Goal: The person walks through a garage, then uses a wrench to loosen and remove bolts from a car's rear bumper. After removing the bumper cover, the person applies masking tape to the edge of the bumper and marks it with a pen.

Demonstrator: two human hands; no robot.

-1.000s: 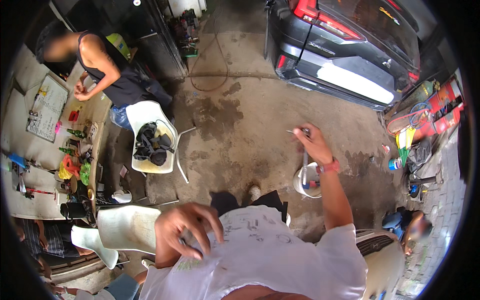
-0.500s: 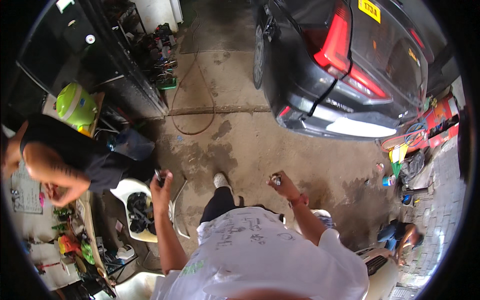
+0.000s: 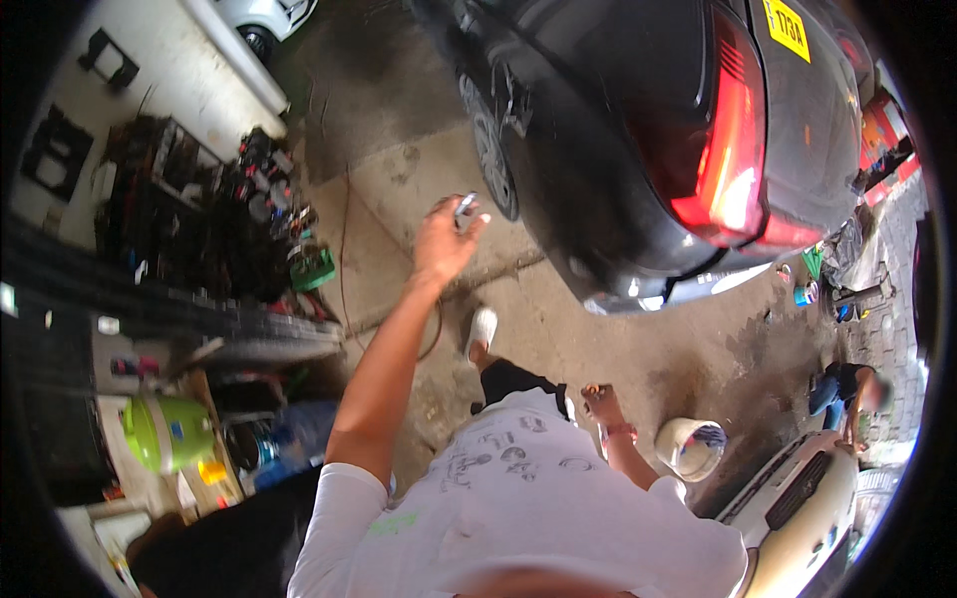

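Observation:
My left hand reaches forward, above the concrete floor and close to the rear wheel of a black car. Its fingers are closed around a small shiny metal piece, too small to name exactly. My right hand hangs low beside my body, with a red band at the wrist. Its fingers are curled, and whatever they may hold cannot be made out. Neither hand touches the car.
Car parts and a green tray lie along the left wall. A lime-green cooler stands at lower left near a person in black. To the right are a white bucket, a light-coloured car and a crouching person.
I have stepped forward, nearer the black car and its wheel. My left hand has gone up and forward with the metal piece, while my right hand has dropped back toward my side.

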